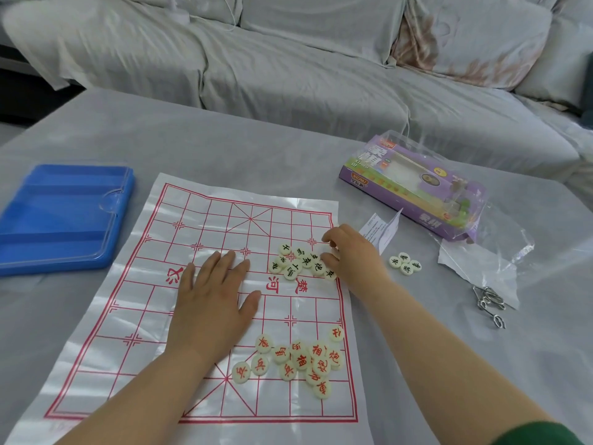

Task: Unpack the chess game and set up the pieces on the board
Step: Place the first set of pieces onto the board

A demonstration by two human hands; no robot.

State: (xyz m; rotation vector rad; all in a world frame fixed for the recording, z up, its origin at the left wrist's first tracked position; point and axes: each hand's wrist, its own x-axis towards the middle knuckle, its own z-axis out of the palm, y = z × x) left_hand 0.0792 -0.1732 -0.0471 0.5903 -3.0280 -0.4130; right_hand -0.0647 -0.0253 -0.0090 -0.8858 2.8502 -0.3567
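My left hand (215,297) lies flat on the middle of the board sheet (128,316), fingers straight and spread, pressing it to the grey table (96,130). My right hand (349,252) sits at the board's right edge with fingers curled against the black-lettered pieces (298,263) heaped just left of it; I cannot tell whether it pinches one. The red-lettered pieces (298,361) are piled in the board's lower right, between my forearms. Four more black pieces (405,264) lie off the board, right of my right wrist. The purple game box (417,191) is at upper right, the blue tray (64,220) at left.
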